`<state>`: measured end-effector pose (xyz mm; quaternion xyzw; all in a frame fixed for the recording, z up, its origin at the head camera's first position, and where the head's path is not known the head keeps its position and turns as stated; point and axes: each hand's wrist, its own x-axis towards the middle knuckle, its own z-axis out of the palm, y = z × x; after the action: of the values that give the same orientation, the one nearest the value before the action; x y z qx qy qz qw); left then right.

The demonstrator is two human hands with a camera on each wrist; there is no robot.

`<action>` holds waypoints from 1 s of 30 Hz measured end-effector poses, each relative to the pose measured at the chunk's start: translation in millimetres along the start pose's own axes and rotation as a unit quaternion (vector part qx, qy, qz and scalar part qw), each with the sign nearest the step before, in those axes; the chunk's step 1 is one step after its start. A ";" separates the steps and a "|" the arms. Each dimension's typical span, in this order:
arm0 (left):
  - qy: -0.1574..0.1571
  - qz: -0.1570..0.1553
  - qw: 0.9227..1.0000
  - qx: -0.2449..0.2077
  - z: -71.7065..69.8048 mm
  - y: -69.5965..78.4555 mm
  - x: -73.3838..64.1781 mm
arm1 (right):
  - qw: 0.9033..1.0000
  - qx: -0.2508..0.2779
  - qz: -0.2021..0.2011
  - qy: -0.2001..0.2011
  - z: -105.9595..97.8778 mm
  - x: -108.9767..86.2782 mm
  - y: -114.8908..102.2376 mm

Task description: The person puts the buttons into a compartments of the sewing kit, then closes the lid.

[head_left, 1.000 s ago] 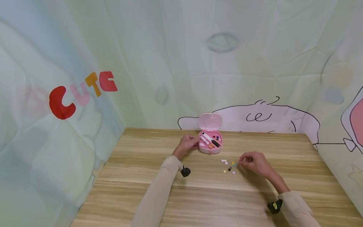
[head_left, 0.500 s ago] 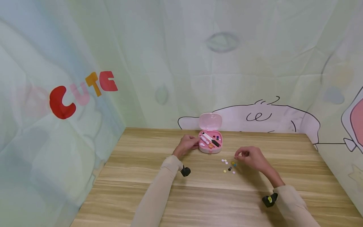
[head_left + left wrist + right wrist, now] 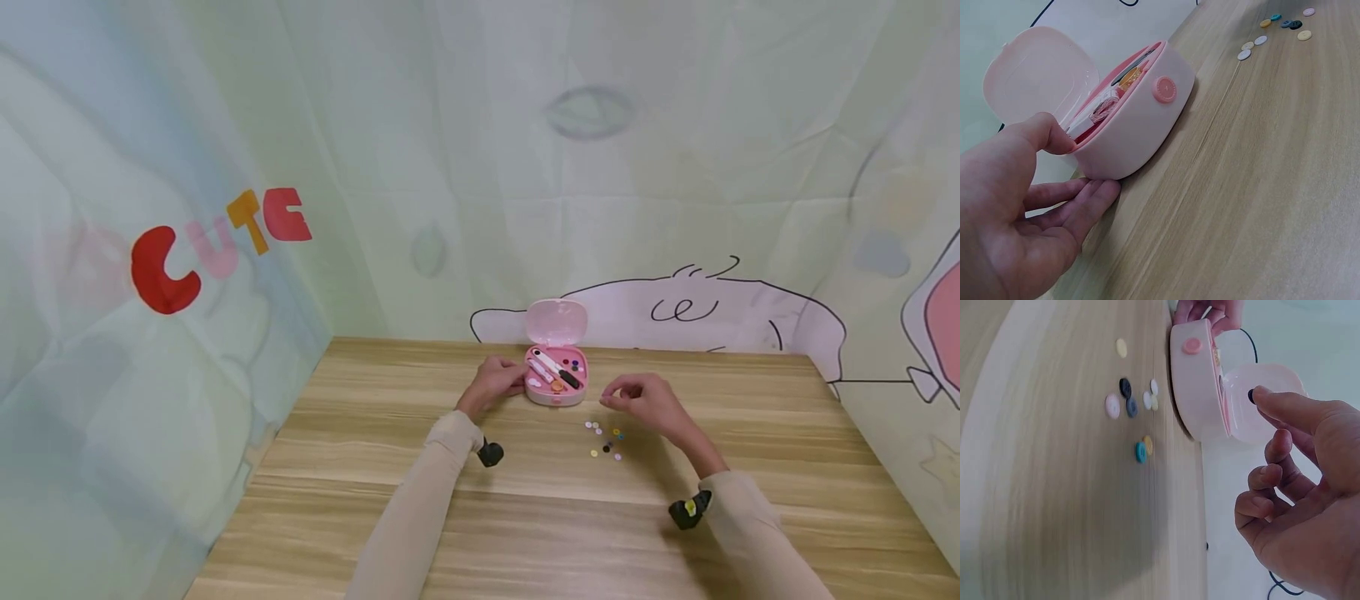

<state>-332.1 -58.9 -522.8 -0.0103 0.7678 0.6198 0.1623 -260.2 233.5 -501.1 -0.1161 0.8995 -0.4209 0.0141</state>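
Evidently, the wooden table (image 3: 540,533) is lying below both pinches, and the pink box (image 3: 1141,134), lid (image 3: 557,322) standing open, is sitting just left of the right hand (image 3: 648,404) and its pinch. The left hand (image 3: 493,382) is pinching the box's wall, thumb over the rim, fingers outside; bracing gently there should be preventing a slide. The right hand is pressing thumb towards a partly hidden finger. Loose buttons (image 3: 1132,407) are lying on the near side of that pinch. Between those tips a dark button (image 3: 1250,395) is peeking out; hard squeezing could be flicking it away.
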 end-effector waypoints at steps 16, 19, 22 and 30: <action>-0.005 -0.001 1.000 -0.029 0.4 -0.3 0.5 | 0.990 0.101 0.101 -0.005 12.6 28.3 -7.0; -0.005 0.002 1.000 -0.027 0.3 -1.4 0.5 | 0.985 0.120 0.120 -0.007 13.0 36.5 -7.5; -0.007 0.003 1.000 -0.028 0.0 -2.0 0.8 | 0.980 0.143 0.135 -0.011 11.6 44.5 -8.7; -0.006 0.006 1.000 -0.026 -0.1 -1.2 0.7 | 0.971 0.189 0.142 -0.018 10.1 62.8 -8.9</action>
<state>-332.5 -59.1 -524.1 -0.0060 0.7507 0.6403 0.1628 -318.2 206.4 -496.3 0.0098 0.8103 -0.5751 0.1118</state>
